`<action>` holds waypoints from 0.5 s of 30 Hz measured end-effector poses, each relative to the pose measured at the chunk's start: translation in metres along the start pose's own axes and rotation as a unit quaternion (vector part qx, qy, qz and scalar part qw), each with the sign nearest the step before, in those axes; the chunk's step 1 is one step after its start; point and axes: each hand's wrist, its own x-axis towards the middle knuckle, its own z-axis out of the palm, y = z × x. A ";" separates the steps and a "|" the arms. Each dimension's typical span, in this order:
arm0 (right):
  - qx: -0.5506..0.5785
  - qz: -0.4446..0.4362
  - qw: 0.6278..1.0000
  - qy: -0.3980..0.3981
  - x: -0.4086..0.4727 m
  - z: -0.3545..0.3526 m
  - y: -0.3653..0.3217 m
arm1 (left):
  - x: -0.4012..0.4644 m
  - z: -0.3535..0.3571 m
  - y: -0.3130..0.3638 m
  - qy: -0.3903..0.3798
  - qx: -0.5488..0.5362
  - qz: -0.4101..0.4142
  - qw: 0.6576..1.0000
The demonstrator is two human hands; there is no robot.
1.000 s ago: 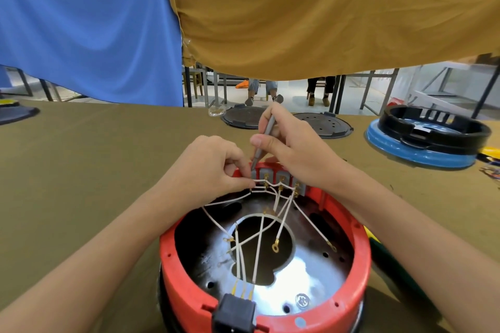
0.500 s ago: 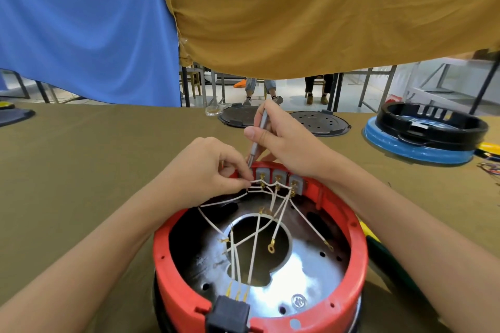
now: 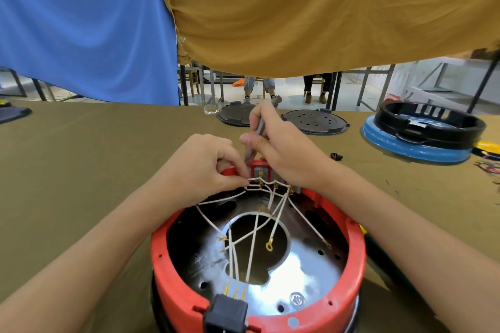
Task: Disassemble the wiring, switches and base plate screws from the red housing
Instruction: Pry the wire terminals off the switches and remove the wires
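On the olive-green cloth-covered table (image 3: pixel 81 170), the round red plastic housing (image 3: pixel 173 273) sat front and centre, open side up. Inside it lay a shiny metal base plate (image 3: pixel 297 273) with a large hole in the middle, and thin white wires (image 3: pixel 254 240) with brass ring terminals crossed over that hole, running from a black plug block (image 3: pixel 226 315) at the near rim up to a row of grey switch terminals (image 3: pixel 263 170) at the far rim.

The left hand (image 3: pixel 200 170) was curled, thumb and forefinger pinching a white wire right at the far-rim terminals. The right hand (image 3: pixel 281 149) gripped a slim grey metal screwdriver (image 3: pixel 255 140) like a pen, its tip pointing down just beside the left fingertips; the tip itself was hidden.

Further back lay two dark round lids (image 3: pixel 315 121), and to the right a blue round base (image 3: pixel 416 147) carried a black plastic ring (image 3: pixel 433 123) on top.

Compared with a second earlier, both hands kept their grips at the same terminals, and the screwdriver sat slightly higher.
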 end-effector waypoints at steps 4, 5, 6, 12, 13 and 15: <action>0.039 -0.006 0.999 0.021 -0.002 -0.002 0.000 | 0.000 0.000 0.000 -0.031 -0.001 0.005 0.999; 0.039 -0.008 0.999 0.023 -0.002 -0.002 0.000 | 0.000 0.000 -0.002 -0.031 -0.014 -0.001 0.999; 0.037 -0.010 0.999 0.025 -0.002 -0.002 0.000 | -0.001 -0.001 -0.003 -0.024 -0.031 -0.010 0.999; 0.011 -0.036 0.999 0.011 -0.003 -0.004 -0.002 | -0.001 0.000 -0.009 0.026 -0.051 -0.098 0.994; 0.010 -0.039 0.999 0.006 -0.002 -0.003 -0.002 | -0.001 0.000 -0.009 0.027 -0.038 -0.109 0.993; 0.013 -0.037 0.999 0.001 -0.002 -0.004 -0.003 | 0.000 0.000 -0.007 0.025 -0.006 -0.113 0.993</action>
